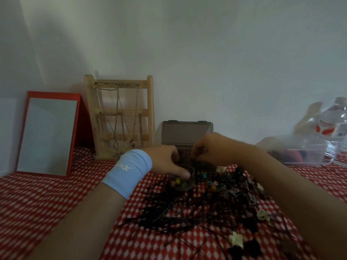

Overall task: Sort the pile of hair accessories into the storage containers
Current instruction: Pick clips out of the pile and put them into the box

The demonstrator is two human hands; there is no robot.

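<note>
A pile of hair accessories [202, 203] covers the red checked cloth: many dark bobby pins plus small flower-shaped claw clips. My left hand [167, 162], with a light blue wristband, grips the rim of a small round clear cup [185, 180] that holds a few coloured clips. My right hand [212, 149] hovers just behind the cup, fingers pinched on a small dark item that is too blurred to name. Behind the hands stands a smoky grey box [186, 133] with its lid raised; its tray is mostly hidden by my hands.
A red-framed mirror [47, 134] leans at the back left beside a wooden jewellery rack [122, 117] hung with chains. At the right stand a clear plastic container [308, 154] and a water bottle [336, 128]. A wall closes off the back.
</note>
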